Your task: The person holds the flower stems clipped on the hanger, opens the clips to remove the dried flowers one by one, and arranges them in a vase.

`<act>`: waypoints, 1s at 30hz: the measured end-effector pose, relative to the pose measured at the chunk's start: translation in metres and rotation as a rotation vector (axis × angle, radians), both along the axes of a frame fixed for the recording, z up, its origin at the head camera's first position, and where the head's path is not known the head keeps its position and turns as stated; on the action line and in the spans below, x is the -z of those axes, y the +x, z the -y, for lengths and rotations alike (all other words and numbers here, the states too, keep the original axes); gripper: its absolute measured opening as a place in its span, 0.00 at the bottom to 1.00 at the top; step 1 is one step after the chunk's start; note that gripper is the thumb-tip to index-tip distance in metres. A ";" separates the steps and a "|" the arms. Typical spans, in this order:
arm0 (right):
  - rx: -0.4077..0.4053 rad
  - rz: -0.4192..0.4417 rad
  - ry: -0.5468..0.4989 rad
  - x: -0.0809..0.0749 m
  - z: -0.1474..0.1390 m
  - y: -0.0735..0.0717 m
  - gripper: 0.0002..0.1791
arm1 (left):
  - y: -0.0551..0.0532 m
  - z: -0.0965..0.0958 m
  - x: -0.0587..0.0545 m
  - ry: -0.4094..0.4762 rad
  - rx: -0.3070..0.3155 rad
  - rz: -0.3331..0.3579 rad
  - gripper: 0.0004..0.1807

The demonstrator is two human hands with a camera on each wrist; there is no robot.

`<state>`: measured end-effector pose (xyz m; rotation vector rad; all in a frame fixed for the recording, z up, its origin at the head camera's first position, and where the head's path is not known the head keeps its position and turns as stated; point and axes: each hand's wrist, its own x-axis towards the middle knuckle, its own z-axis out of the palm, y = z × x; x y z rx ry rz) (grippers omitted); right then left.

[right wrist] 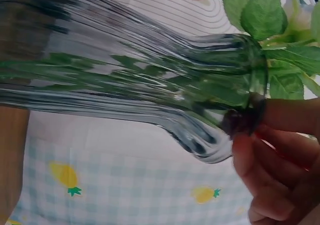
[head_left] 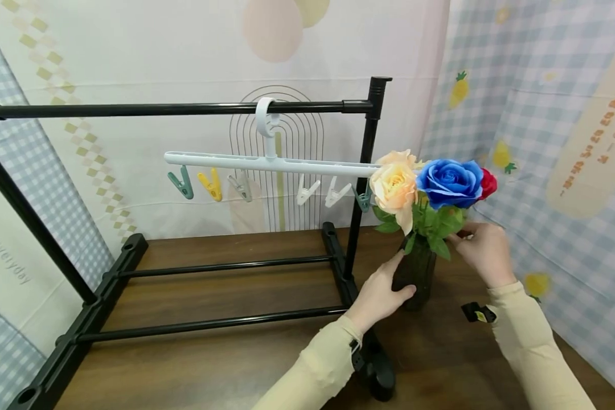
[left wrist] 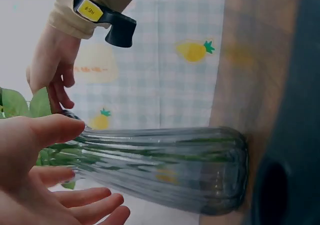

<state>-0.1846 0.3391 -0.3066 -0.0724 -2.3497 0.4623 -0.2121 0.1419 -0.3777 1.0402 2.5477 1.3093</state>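
A dark glass vase (head_left: 415,279) stands upright on the table; the left wrist view shows its ribbed clear glass (left wrist: 170,170) with green stems inside. From its mouth rise a peach rose (head_left: 394,191), a blue rose (head_left: 451,183) and a partly hidden red flower (head_left: 488,184), above green leaves (head_left: 435,222). My right hand (head_left: 484,253) pinches the vase's rim between thumb and fingers, as the right wrist view shows. At the vase's left side, my left hand (head_left: 381,293) has its thumb and fingers spread, fingertips near the neck.
Left of the vase stands a black garment rack (head_left: 195,109). From its bar hangs a pale hanger (head_left: 225,162) with several clothespins, its right end overlapping the peach rose. A rack foot (head_left: 379,370) lies close to my left wrist. A checked cloth (head_left: 533,171) covers the right wall.
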 end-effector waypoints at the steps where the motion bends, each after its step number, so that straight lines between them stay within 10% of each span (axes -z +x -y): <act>1: -0.003 0.019 0.005 -0.001 0.001 0.000 0.14 | -0.001 -0.001 0.000 0.004 -0.010 0.024 0.37; 9: -0.071 0.081 -0.064 -0.002 0.009 0.010 0.12 | -0.004 -0.009 0.001 -0.002 -0.044 0.154 0.40; 30: -0.097 0.006 -0.214 0.031 0.013 0.024 0.11 | -0.001 0.009 0.009 -0.070 -0.022 0.093 0.37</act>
